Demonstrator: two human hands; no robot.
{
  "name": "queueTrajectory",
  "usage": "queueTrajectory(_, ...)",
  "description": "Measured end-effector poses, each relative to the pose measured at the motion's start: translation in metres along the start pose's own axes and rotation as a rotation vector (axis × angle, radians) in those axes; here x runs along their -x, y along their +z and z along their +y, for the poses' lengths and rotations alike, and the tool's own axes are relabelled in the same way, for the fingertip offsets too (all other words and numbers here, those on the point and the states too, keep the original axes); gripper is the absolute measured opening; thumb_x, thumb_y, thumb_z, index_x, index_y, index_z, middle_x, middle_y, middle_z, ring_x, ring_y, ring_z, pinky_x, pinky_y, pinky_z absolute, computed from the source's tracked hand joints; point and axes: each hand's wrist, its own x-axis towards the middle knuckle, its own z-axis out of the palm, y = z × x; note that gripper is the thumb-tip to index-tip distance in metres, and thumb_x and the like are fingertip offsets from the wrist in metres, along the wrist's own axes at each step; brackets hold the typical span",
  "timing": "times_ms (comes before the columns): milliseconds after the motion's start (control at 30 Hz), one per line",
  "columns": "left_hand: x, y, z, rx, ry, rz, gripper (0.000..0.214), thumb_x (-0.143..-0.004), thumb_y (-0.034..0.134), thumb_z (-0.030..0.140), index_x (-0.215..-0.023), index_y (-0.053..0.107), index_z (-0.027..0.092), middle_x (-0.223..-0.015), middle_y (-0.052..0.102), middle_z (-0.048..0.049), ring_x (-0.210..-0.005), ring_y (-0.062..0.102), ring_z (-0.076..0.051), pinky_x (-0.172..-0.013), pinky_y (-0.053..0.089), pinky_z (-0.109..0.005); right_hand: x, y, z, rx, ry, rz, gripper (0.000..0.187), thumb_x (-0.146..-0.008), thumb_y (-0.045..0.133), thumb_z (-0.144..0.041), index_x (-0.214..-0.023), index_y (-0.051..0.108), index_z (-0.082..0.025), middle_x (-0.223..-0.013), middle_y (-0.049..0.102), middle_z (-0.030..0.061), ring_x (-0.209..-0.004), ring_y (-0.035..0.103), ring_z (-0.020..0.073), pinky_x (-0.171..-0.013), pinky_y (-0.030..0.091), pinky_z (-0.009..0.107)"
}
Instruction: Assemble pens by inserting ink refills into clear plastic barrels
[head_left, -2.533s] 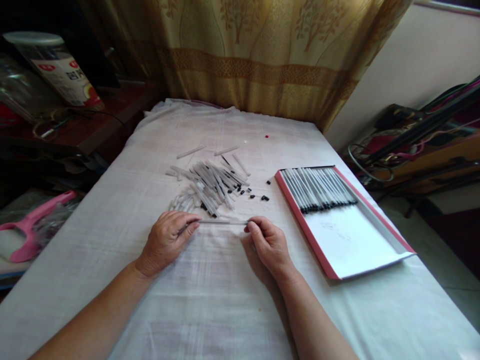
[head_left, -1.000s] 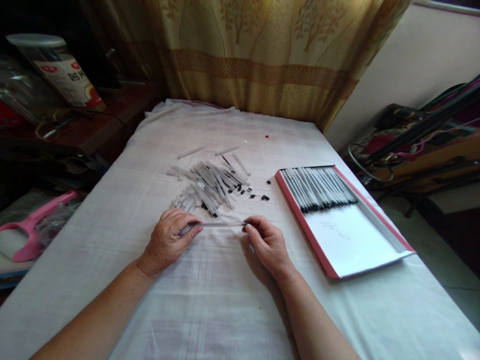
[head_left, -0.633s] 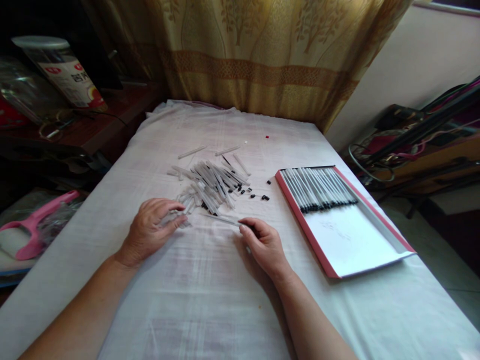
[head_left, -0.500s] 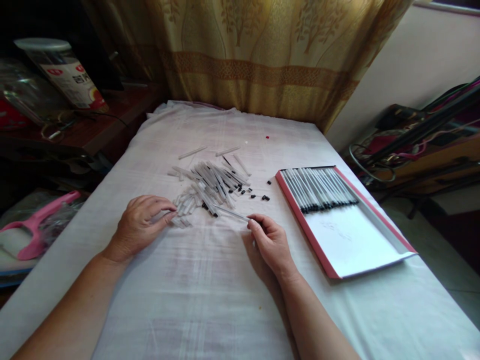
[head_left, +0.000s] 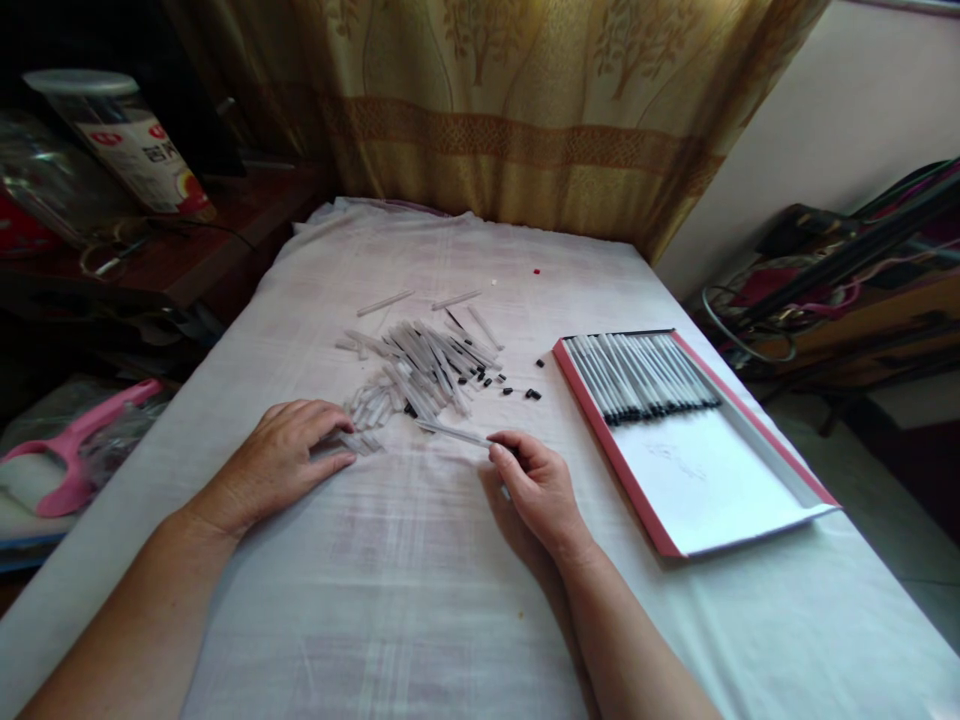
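Note:
Between the thumb and fingers of my right hand is a slim pen with a clear barrel, its free end pointing left toward the pile. My left hand is at the left edge of a cluster of short clear pen caps, its thumb and fingers apart, with caps by the fingertips. Behind the caps lies a heap of clear pen barrels, some with dark parts inside. Several small black plugs are scattered to the right of the heap.
A shallow red-edged box on the right holds a row of black-ended pens. Loose barrels lie behind the heap. A small red piece lies farther back. Left of the table are a jar and a pink-handled object.
My left thumb and fingers have spread farther apart at the caps. My right hand has shifted slightly left with the pen still in it.

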Motion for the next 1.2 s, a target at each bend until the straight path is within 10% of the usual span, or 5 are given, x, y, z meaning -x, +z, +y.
queueTrajectory(1200,-0.006,0.025,0.056,0.281,0.166,0.155,0.023,-0.097,0.052,0.033,-0.102,0.07,0.02,-0.09,0.075,-0.0058,-0.083,0.07,-0.017,-0.078,0.054,-0.028,0.001,-0.009,-0.003,0.063,-0.19,-0.212,0.021,-0.09,0.058,-0.024,-0.099,0.076,-0.023,-0.087,0.074,0.0056,-0.083,0.069,0.0187,-0.073,0.053,0.029)
